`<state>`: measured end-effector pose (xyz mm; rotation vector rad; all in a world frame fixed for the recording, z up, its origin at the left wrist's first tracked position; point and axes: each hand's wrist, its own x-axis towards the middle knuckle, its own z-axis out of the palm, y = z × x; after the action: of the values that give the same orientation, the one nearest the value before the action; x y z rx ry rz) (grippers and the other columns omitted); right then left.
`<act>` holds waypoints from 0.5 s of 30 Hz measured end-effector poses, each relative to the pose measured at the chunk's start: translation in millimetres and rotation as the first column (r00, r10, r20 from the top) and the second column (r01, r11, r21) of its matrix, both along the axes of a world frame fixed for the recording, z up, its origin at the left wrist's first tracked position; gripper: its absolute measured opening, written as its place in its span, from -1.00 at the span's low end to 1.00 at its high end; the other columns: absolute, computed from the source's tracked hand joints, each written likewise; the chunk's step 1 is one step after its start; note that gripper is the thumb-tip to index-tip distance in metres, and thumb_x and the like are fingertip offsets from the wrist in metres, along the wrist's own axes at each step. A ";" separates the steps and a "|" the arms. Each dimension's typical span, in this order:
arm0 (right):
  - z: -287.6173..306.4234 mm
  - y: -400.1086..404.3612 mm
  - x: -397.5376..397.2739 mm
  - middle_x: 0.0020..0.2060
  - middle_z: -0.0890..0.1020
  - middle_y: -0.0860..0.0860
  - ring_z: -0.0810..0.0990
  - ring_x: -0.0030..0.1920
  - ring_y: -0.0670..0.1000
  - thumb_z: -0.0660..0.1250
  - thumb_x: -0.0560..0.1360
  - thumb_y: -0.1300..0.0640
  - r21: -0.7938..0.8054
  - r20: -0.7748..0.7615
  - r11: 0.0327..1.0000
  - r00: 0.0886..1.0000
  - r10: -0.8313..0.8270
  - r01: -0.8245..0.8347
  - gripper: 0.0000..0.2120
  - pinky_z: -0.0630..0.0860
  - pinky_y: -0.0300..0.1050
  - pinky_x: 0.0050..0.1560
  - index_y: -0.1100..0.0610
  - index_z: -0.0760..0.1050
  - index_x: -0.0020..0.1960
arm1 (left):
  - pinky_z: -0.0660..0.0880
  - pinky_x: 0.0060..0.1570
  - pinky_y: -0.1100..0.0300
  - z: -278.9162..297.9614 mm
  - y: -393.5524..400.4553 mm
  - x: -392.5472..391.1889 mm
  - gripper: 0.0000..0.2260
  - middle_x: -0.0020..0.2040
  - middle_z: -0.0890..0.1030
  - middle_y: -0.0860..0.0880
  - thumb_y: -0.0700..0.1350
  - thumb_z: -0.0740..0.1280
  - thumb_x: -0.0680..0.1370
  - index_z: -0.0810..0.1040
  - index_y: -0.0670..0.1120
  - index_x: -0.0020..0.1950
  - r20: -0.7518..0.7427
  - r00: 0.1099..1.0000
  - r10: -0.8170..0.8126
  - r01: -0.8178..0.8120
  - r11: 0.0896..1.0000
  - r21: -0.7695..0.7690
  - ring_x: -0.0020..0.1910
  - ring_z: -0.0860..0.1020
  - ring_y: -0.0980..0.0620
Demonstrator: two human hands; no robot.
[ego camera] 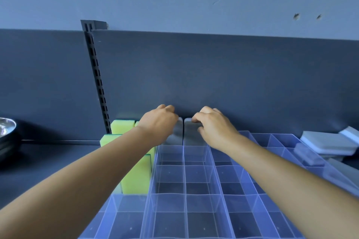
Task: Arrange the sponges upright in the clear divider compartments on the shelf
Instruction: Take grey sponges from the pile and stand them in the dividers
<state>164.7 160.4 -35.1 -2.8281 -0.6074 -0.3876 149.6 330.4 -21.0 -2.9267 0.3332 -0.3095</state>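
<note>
Hands, left (158,122) and right (212,124), each grasp one upright grey sponge, left (177,134) and right (191,135), in adjacent back divider (194,180) compartments.

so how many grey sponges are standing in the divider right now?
2: one under the left hand at, one under the right hand at, back-row compartments, side by side. Arms may hide more.

Left hand (158,122) hides most of one grey sponge (177,132); a bowl (6,132) is cut off at far left; divider (186,190) runs past the near edge.
</note>
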 end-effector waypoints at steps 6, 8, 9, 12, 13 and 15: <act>8.5 -8.6 -13.3 0.22 0.40 0.00 0.34 0.25 0.08 0.18 0.54 0.26 -0.064 -0.109 0.997 0.994 0.031 -0.039 -0.62 0.46 0.04 0.12 0.10 0.38 0.35 | 0.35 -0.14 0.14 6.3 -6.9 -7.0 -0.73 0.21 0.40 -0.03 -0.18 0.24 0.56 0.47 -0.07 0.26 -0.071 0.997 0.030 -0.030 1.000 -0.001 0.22 0.41 -0.06; 12.0 -14.6 -20.1 0.26 0.37 -0.01 0.33 0.28 0.08 0.19 0.53 0.23 -0.048 -0.125 0.998 0.992 0.029 -0.035 -0.63 0.45 0.03 0.12 0.12 0.35 0.33 | 0.41 -0.07 0.11 8.0 -11.3 -12.5 -0.68 0.25 0.41 -0.03 -0.14 0.25 0.55 0.42 -0.07 0.31 -0.065 0.998 0.019 -0.021 0.999 -0.038 0.26 0.41 -0.05; 13.8 -18.8 -24.0 0.28 0.36 -0.01 0.32 0.29 0.07 0.20 0.53 0.21 -0.039 -0.123 0.999 0.992 0.026 -0.031 -0.62 0.45 0.03 0.13 0.12 0.34 0.34 | 0.45 -0.02 0.09 9.0 -14.7 -15.5 -0.66 0.26 0.41 -0.02 -0.12 0.26 0.55 0.41 -0.08 0.33 -0.054 0.999 0.011 -0.014 0.998 -0.062 0.27 0.40 -0.05; 19.2 -36.7 -35.7 0.34 0.34 -0.01 0.28 0.33 0.06 0.24 0.53 0.12 -0.052 -0.097 0.999 0.995 0.006 -0.011 -0.60 0.41 -0.02 0.20 0.13 0.32 0.35 | 0.48 0.06 0.06 12.8 -32.0 -25.3 -0.64 0.25 0.44 -0.01 -0.04 0.27 0.54 0.38 -0.07 0.32 -0.006 1.000 -0.019 0.018 0.993 -0.115 0.26 0.41 -0.04; 21.0 -44.5 -39.8 0.37 0.32 -0.01 0.26 0.36 0.07 0.25 0.53 0.09 -0.060 -0.093 0.998 0.996 -0.002 -0.004 -0.57 0.37 -0.04 0.24 0.13 0.30 0.37 | 0.47 0.05 0.07 14.2 -40.3 -28.0 -0.64 0.25 0.45 -0.01 -0.02 0.27 0.54 0.38 -0.07 0.32 0.011 0.999 -0.039 0.040 0.992 -0.120 0.25 0.41 -0.04; 24.4 -62.5 -48.4 0.41 0.29 0.00 0.23 0.41 0.07 0.26 0.53 0.04 -0.066 -0.095 0.998 0.995 -0.026 0.020 -0.50 0.32 -0.05 0.31 0.14 0.26 0.41 | 0.46 0.08 0.08 16.7 -60.1 -33.6 -0.61 0.27 0.45 -0.01 0.01 0.26 0.54 0.36 -0.05 0.34 0.029 0.996 -0.087 0.090 0.988 -0.123 0.27 0.41 -0.04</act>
<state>116.3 97.9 -10.7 -2.8985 -0.5782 -0.2384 116.1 270.2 -4.3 -3.0328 0.4567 -0.3913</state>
